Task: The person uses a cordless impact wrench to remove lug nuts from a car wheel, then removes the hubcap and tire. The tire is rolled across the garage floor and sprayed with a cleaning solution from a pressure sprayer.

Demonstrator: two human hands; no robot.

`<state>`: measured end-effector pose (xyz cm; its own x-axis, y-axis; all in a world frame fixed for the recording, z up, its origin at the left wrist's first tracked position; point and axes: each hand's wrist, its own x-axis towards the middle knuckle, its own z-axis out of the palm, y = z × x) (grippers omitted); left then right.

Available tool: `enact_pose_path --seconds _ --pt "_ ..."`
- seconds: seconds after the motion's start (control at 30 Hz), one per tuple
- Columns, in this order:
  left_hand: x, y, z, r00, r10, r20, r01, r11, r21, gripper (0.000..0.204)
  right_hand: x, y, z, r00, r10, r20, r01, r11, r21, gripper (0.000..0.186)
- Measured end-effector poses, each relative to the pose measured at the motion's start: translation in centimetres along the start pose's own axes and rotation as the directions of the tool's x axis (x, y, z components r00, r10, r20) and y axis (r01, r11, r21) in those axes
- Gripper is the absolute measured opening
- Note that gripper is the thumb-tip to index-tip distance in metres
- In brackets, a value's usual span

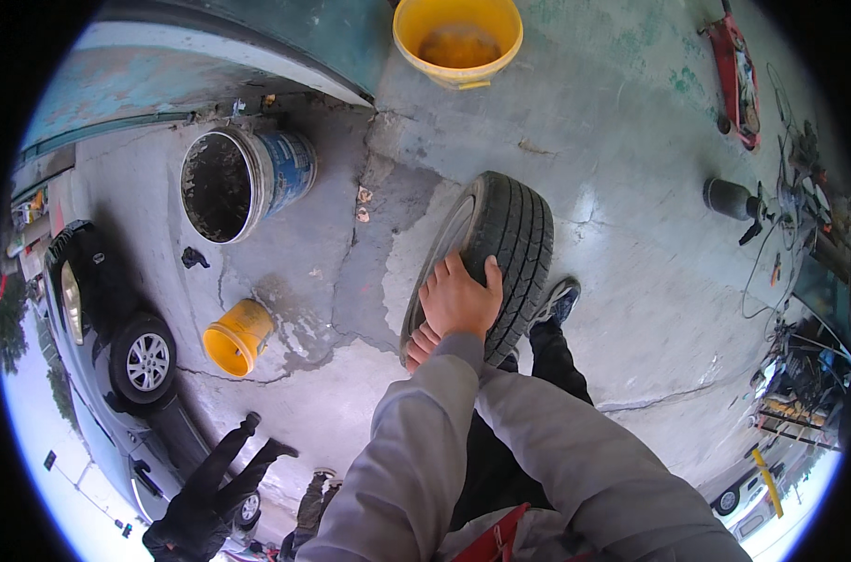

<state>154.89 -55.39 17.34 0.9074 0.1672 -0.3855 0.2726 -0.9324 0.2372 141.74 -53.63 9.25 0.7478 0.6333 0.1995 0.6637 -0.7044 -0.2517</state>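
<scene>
A black car tire [516, 248] stands upright on the concrete floor, tilted slightly, its grooved tread turned to the right. My left hand [460, 295] grips its upper edge, fingers curled over the sidewall and thumb lying on the tread. Lower down, the fingers of my right hand [423, 345] curl around the same edge. The right forearm passes beneath the left wrist, so most of the right hand is hidden. Just right of the tire is a dark shoe [560, 302] at the end of a dark trouser leg.
A large yellow bucket [458, 73] with brownish contents stands ahead. To the left are a dirty white-and-blue bucket [290, 170], a small yellow bucket [248, 330] and a parked car [117, 375]. A person [205, 496] in dark clothes is beside it. At right lie a red floor jack [733, 80] and cables.
</scene>
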Motion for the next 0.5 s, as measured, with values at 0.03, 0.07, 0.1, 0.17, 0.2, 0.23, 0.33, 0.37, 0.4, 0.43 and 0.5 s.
enact_pose_path --seconds 0.03,0.07,0.1,0.17,0.2,0.23,0.33,0.37,0.4,0.43,0.5 --pt "0.1 -0.1 0.1 1.0 0.003 0.003 -0.003 1.0 0.007 0.06 0.1 0.1 0.1 1.0 -0.01 0.007 0.01 1.0 -0.022 0.013" --pt "0.3 -0.1 0.3 0.999 0.017 -0.029 -0.017 1.0 0.002 0.059 0.3 0.3 0.1 1.0 -0.018 0.013 0.019 0.999 -0.051 0.012" --pt "0.7 0.0 0.4 0.999 0.026 -0.046 -0.026 1.0 -0.004 0.058 0.5 0.6 0.0 0.999 -0.027 0.022 0.029 0.996 -0.09 0.012" --pt "1.1 0.4 0.5 0.998 0.04 -0.053 -0.04 0.999 -0.003 0.057 1.0 1.2 -0.4 0.988 -0.093 0.12 0.117 0.971 -0.21 0.011" --pt "1.3 0.7 0.5 0.998 0.043 -0.053 -0.043 0.999 0.001 0.057 1.3 1.3 -0.7 0.996 -0.069 0.059 0.084 0.948 -0.306 0.011" --pt "1.6 1.0 0.5 0.997 0.05 -0.054 -0.05 0.999 0.004 0.057 1.6 1.6 -1.0 0.993 -0.082 0.083 0.111 0.883 -0.455 0.011" --pt "1.7 1.6 0.4 1.0 0.005 0.005 -0.005 1.0 0.006 0.056 2.3 1.6 -1.8 0.978 -0.125 0.167 0.202 0.366 -0.908 0.01" --pt "1.7 1.5 0.3 1.0 0.018 -0.009 -0.018 1.0 0.009 0.056 2.4 1.6 -1.9 0.973 -0.125 0.196 0.213 0.141 -0.967 0.01" --pt "1.7 1.4 0.3 1.0 0.027 -0.016 -0.026 1.0 0.015 0.055 2.7 1.6 -2.0 0.969 -0.118 0.216 0.216 -0.016 -0.976 0.01" --pt "1.5 1.1 0.3 0.999 0.031 -0.017 -0.031 0.999 0.021 0.055 2.9 1.5 -2.0 0.968 -0.104 0.227 0.214 -0.122 -0.969 0.01" --pt "1.3 0.3 0.4 0.998 0.05 -0.031 -0.049 0.998 0.029 0.054 3.5 1.3 -2.4 0.963 -0.088 0.257 0.223 -0.285 -0.932 0.011"
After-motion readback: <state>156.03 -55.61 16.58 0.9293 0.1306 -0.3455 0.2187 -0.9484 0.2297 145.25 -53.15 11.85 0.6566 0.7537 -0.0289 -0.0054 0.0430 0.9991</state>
